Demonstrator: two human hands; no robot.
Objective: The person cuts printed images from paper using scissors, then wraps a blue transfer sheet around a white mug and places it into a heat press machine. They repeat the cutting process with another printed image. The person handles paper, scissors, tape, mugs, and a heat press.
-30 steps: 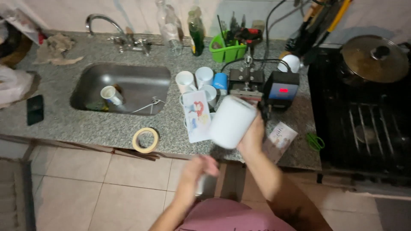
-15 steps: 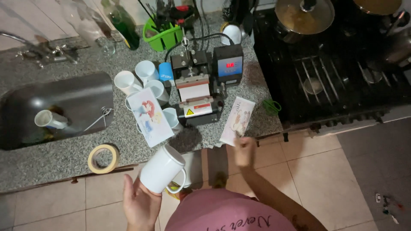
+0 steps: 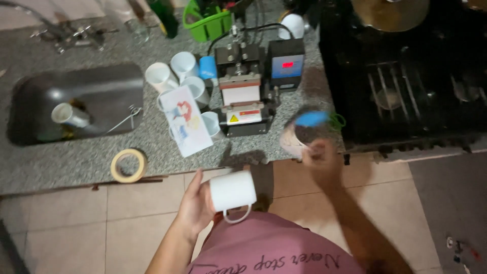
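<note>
You stand in a home kitchen: a granite counter (image 3: 91, 162) holds a steel sink (image 3: 76, 104) with tap (image 3: 61, 33), a black gas stove (image 3: 406, 76) alongside, tiled floor (image 3: 66, 223) below.

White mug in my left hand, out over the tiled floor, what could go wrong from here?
The left hand holds the white mug on its side above the floor tiles, off the counter; a slip could likely break it. The right hand is blurred, holding something blurred near the mug press, whose display glows red; it may be hot.

Speckled granite counter (image 3: 76, 162), steel sink (image 3: 101, 81), black stove (image 3: 406, 101), beige tiled floor (image 3: 66, 228).
</note>
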